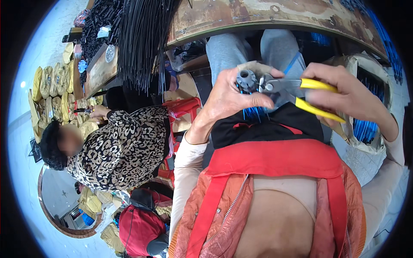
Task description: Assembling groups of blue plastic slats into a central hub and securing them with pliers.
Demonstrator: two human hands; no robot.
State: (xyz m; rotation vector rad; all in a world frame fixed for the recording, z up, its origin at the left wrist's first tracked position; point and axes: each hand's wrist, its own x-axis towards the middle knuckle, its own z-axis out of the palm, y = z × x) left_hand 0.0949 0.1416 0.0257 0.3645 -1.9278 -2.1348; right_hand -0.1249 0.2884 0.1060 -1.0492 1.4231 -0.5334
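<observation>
My left hand (224, 92) is closed around a dark grey ribbed plastic part (246, 80) with a round hole in its end. Thin blue strands (253, 114) stick out below it. In my right hand (344, 92) is a pair of yellow-handled pliers (317, 84), the handles spread apart. The metal head of the pliers is right beside the grey part; whether its jaws grip anything is too small to tell. One blue strip (292, 62) slants up behind the pliers. Both hands are above my lap.
A worn wooden table (241, 13) spans the far side, with long black strands (144, 38) hanging over its left end. At right stands an open sack (350, 69) of blue strands. On the left a person in a patterned top (124, 146) sits by a red stool (183, 105).
</observation>
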